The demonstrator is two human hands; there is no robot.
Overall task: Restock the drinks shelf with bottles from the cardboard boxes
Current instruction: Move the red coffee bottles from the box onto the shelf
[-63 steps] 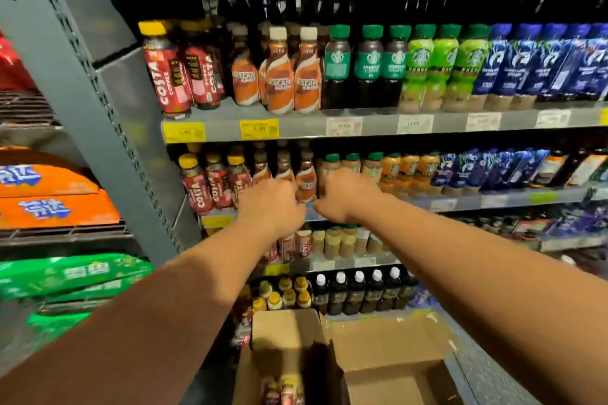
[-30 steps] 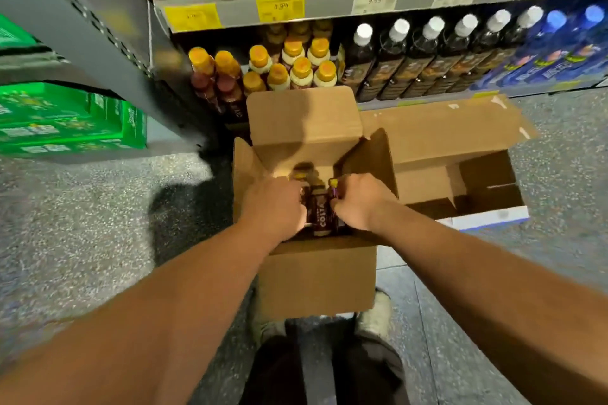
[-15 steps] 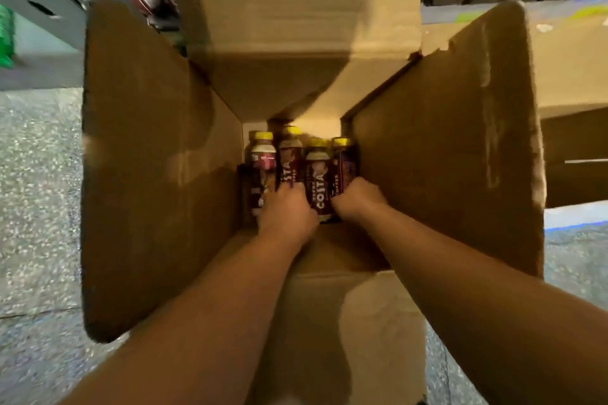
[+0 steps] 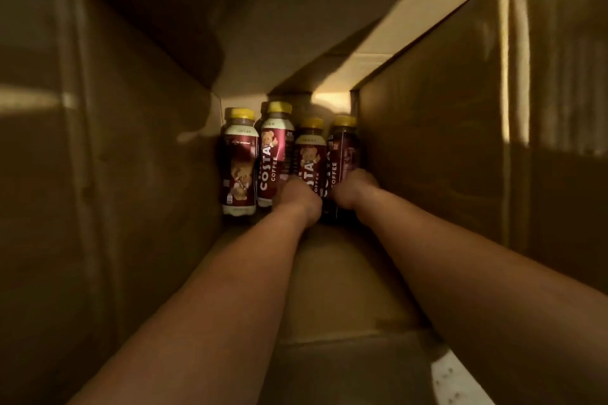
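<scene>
Deep inside the cardboard box (image 4: 131, 174) stand several dark red Costa coffee bottles with yellow caps. My left hand (image 4: 301, 198) grips the lower body of the third bottle (image 4: 309, 154). My right hand (image 4: 353, 189) grips the rightmost bottle (image 4: 342, 144), which stands against the box's right wall. Two more bottles, one at the far left (image 4: 239, 161) and one beside it (image 4: 275, 147), stand untouched to the left of my hands. My fingers are hidden behind the bottles.
Tall cardboard walls and flaps close in on the left, far side and right (image 4: 477, 141). The near wall of the box (image 4: 345, 306) lies under my forearms. A sliver of speckled floor (image 4: 457, 381) shows at the lower right.
The view dropped from the shelf down into the box. Both hands left the shelf bottles, reached deep into the box, and now hold two bottles there.
</scene>
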